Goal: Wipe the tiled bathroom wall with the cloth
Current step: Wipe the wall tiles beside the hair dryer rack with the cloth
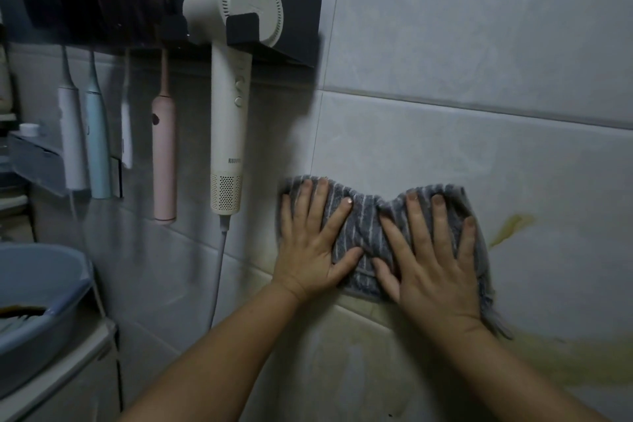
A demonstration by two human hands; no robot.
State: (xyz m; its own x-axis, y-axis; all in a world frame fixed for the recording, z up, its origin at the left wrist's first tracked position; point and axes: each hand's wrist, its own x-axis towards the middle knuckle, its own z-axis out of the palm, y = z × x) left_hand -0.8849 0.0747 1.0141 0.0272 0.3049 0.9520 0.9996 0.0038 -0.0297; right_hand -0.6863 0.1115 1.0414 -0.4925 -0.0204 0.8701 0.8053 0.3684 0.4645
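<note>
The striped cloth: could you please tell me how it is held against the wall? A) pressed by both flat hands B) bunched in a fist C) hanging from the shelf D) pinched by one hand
A: the left hand and right hand both lie with fingers spread on the cloth, pressing it to the tiled wall.

Grey tiled wall, striped cloth against it

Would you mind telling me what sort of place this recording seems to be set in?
Most likely a home bathroom: the wall is large grey tiles, electric toothbrushes hang under a black shelf that also holds a white hair dryer, and a blue basin sits at the left.
</note>
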